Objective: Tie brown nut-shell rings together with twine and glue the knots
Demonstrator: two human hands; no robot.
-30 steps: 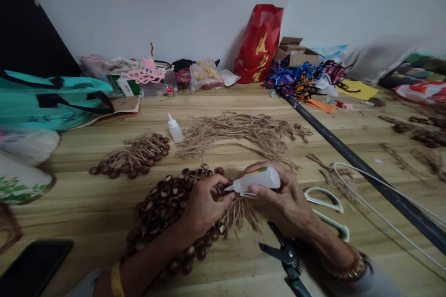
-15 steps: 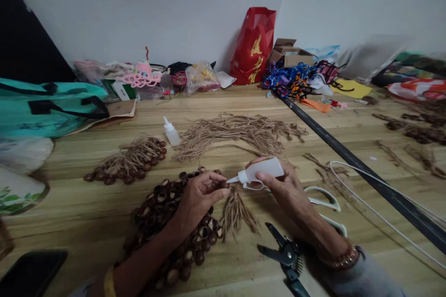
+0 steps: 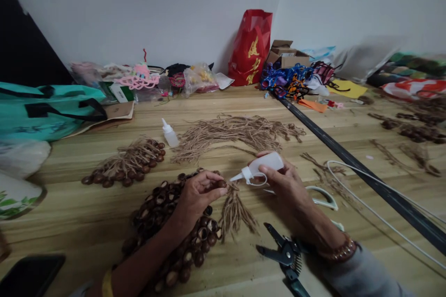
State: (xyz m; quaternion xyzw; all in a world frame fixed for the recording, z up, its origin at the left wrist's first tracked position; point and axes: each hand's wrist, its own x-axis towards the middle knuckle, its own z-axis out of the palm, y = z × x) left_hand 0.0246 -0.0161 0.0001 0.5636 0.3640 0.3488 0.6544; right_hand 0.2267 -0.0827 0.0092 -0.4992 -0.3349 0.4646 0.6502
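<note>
Scissors (image 3: 331, 196) partly hidden behind right hand (image 3: 286, 184) gripping squeeze bottle (image 3: 266, 163); left hand (image 3: 195, 197) pinches nut shell (image 3: 220, 184), partly covered.

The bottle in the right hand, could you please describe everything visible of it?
The bottle looks like whitish, translucent plastic, with a tapered nozzle and a thin pale loop by its neck. The right hand grips its body, holding it tilted, nozzle down toward the nutshell in the left hand. Its fill level is unclear.
</note>
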